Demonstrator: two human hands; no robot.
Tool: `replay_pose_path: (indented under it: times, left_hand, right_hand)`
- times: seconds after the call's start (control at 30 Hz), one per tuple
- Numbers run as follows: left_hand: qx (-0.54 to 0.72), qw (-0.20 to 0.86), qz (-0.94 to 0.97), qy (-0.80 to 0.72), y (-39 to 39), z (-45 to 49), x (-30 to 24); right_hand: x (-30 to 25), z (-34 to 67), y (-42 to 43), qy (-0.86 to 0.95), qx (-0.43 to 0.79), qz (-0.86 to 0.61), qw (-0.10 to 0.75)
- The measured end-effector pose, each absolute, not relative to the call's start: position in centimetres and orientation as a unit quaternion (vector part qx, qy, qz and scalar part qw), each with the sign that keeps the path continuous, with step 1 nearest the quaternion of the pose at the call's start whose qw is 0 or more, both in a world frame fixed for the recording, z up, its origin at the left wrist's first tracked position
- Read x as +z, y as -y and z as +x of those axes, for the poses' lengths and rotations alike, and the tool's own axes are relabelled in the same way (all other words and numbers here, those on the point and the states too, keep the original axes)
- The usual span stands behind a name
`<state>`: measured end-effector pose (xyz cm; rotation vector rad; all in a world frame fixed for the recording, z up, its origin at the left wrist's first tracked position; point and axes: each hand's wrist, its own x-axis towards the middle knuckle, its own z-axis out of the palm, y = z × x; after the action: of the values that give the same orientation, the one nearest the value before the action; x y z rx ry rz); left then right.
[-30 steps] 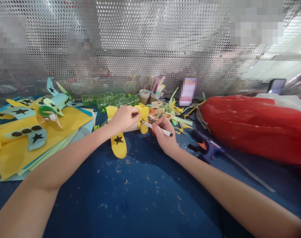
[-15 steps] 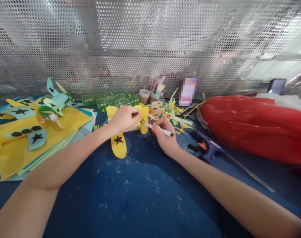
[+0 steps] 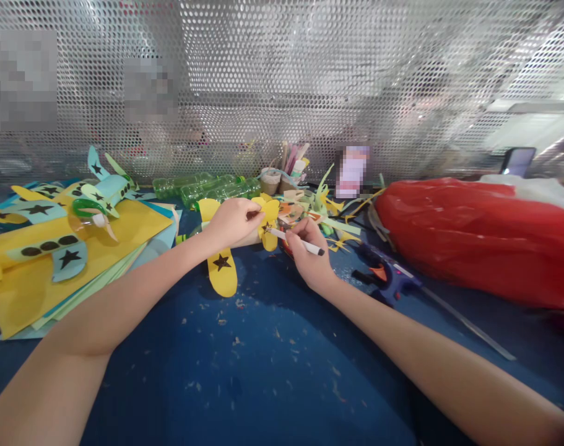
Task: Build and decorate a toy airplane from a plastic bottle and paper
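Observation:
My left hand [image 3: 233, 222] is closed round a yellow paper airplane [image 3: 221, 266] with black stars, holding it near its tail on the blue table [image 3: 263, 365]. My right hand [image 3: 309, 254] grips a white marker with a black cap [image 3: 296, 241]. The marker's tip touches the yellow tail piece [image 3: 268, 226], where a small black star shows. Both hands sit close together at the middle of the table.
Finished paper planes [image 3: 77, 204] lie on stacked yellow and blue sheets [image 3: 54, 272] at left. Green plastic bottles [image 3: 207, 186], a cup of sticks [image 3: 271, 179] and paper scraps [image 3: 328, 210] line the back. A blue glue gun [image 3: 388, 275] and red bag [image 3: 477, 235] lie at right.

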<state>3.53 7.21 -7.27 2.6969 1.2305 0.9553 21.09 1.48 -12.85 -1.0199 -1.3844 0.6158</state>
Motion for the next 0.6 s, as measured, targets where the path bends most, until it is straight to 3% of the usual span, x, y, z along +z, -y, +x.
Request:
replay_pose_path:
  times: [0.6]
  left_hand:
    - [0.317,0.009,0.869,-0.381,-7.31,3.48,-7.36]
  right_hand:
    - [-12.34,20.89,-1.21,0.593,0.267,-0.437,0.622]
